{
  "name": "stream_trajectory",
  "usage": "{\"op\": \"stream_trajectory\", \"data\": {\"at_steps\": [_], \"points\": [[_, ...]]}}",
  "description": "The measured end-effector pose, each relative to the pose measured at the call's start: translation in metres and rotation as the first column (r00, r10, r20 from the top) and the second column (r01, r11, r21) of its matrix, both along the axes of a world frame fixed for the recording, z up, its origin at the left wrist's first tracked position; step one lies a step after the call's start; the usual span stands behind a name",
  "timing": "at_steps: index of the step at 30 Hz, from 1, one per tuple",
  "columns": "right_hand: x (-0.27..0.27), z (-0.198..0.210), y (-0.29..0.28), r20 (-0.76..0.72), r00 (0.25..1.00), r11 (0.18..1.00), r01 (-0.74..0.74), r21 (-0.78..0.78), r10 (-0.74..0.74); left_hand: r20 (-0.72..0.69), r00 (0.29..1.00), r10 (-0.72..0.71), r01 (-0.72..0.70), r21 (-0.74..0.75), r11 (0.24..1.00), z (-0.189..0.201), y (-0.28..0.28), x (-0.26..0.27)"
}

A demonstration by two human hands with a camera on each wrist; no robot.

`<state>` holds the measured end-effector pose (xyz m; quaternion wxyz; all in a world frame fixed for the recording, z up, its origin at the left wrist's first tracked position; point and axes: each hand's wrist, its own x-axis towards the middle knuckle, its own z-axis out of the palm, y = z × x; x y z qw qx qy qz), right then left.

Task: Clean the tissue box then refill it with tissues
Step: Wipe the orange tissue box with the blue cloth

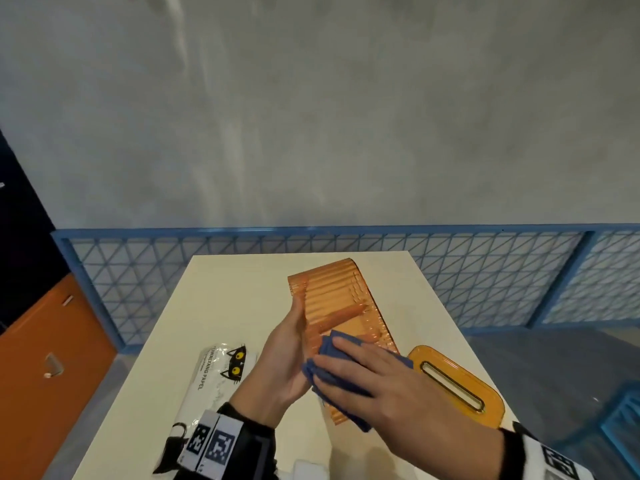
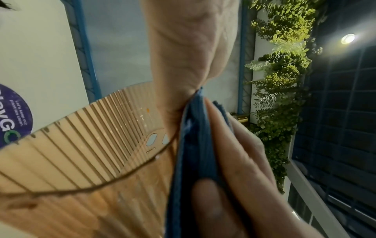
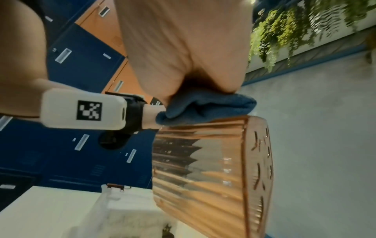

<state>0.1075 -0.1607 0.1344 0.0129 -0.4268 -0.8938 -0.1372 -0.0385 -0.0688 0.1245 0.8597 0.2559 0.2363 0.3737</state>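
Note:
My left hand grips the orange ribbed tissue box by its left side and holds it tilted above the table. My right hand presses a folded blue cloth on the near end of the box. Its fingers lie flat on top. In the left wrist view the cloth sits pinched between those fingers and a thumb beside the box. In the right wrist view the palm bears on the cloth atop the box. The box looks empty.
The orange lid with its slot lies on the white table at the right. A tissue pack printed with a black cat lies at the left. A blue mesh fence runs behind, and orange and blue lockers stand left.

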Motion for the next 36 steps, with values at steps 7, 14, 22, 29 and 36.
{"op": "stream_trajectory", "data": {"at_steps": [7,14,22,29,36], "points": [[0.021,0.029,0.046,-0.152,0.988,0.999,0.012,-0.044,-0.019,-0.029,1.000,-0.005,0.005,0.011,1.000,0.000,-0.010,0.010],[0.008,0.036,0.070,-0.308,0.938,0.983,0.178,0.044,-0.157,0.005,0.999,0.042,-0.042,-0.003,0.999,-0.001,-0.006,0.010],[0.007,0.001,0.039,-0.345,0.936,0.995,0.091,0.028,-0.076,-0.089,0.996,0.029,-0.018,0.123,0.992,-0.014,-0.013,0.005],[0.026,0.058,0.097,-0.533,0.828,0.984,0.123,-0.130,-0.174,-0.007,1.000,-0.012,0.014,0.271,0.962,0.006,-0.018,0.008],[-0.005,0.018,0.036,-0.334,0.940,0.997,-0.051,0.061,0.068,-0.110,0.964,0.244,-0.228,0.139,0.964,0.011,0.000,-0.012]]}}
